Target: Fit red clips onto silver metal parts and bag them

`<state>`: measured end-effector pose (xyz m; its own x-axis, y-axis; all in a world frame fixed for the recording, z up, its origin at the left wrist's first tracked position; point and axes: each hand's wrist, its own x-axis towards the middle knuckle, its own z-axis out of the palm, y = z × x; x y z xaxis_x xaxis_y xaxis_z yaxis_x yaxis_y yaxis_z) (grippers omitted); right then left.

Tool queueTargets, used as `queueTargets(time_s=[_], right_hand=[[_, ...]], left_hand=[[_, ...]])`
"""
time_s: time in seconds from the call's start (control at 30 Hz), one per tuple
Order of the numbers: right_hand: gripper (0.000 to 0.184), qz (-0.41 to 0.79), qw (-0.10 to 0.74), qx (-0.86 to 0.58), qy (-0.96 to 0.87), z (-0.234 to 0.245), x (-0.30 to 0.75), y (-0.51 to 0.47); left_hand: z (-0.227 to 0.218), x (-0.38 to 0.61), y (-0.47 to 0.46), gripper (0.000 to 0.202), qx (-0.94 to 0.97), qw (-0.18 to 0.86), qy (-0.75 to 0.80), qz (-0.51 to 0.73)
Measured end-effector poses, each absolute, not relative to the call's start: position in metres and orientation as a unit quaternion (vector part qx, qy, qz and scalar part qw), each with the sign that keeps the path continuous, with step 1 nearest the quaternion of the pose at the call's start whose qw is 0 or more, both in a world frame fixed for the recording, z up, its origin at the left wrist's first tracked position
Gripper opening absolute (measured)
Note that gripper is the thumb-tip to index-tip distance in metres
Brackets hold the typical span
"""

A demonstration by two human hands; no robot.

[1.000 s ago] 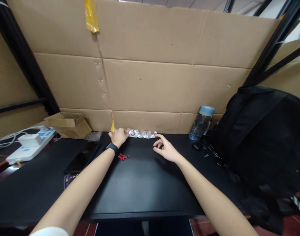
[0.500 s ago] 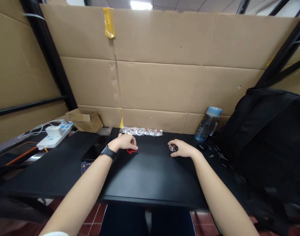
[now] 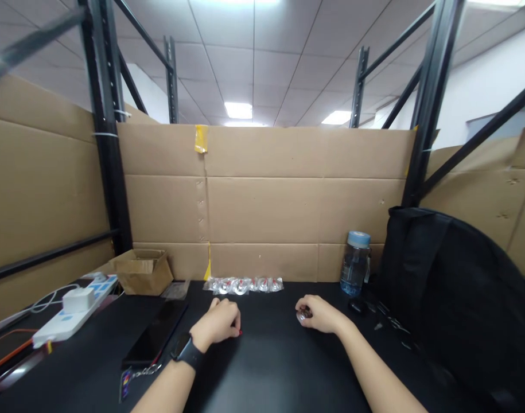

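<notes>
My left hand (image 3: pixel 217 322), with a black watch on the wrist, rests curled on the black table (image 3: pixel 266 373) over a small red item (image 3: pixel 239 332) that barely shows at its fingers. My right hand (image 3: pixel 320 314) is closed around a small shiny round object (image 3: pixel 304 314). Beyond both hands, a strip of clear packets with red and silver pieces (image 3: pixel 244 285) lies against the cardboard wall (image 3: pixel 266 206).
A blue-capped water bottle (image 3: pixel 355 263) and a large black backpack (image 3: pixel 451 298) stand at the right. A black phone (image 3: pixel 154 341), a keychain (image 3: pixel 131 378), a small cardboard box (image 3: pixel 142 271) and a white power strip (image 3: pixel 68 315) sit at the left. Black shelf posts rise on both sides.
My left hand left the packet strip and closed over the red item. My right hand picked up the shiny round object. The view tilted upward to show the ceiling.
</notes>
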<state>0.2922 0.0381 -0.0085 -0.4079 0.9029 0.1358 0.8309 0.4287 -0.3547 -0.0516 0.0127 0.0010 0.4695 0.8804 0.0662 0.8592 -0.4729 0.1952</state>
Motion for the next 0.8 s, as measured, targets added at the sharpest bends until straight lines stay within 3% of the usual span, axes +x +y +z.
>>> queueTargets(time_s=[0.13, 0.37, 0.57, 0.8], right_hand=[[0.032, 0.094, 0.178, -0.546, -0.813, -0.009, 0.285, 0.034], [0.046, 0.125, 0.240, -0.559, -0.783, -0.009, 0.289, 0.038], [0.048, 0.302, 0.355, -0.443, -0.766, -0.011, 0.265, 0.035], [0.051, 0.372, 0.400, -0.352, -0.760, -0.011, 0.234, 0.017]], left_hand=[[-0.001, -0.037, 0.007, 0.013, 0.874, 0.056, 0.472, 0.105], [-0.003, -0.026, 0.002, 0.007, 0.879, 0.110, 0.420, 0.197], [0.005, -0.016, -0.004, 0.007, 0.858, 0.154, 0.415, 0.262], [0.001, -0.009, 0.001, 0.010, 0.825, 0.203, 0.397, 0.347]])
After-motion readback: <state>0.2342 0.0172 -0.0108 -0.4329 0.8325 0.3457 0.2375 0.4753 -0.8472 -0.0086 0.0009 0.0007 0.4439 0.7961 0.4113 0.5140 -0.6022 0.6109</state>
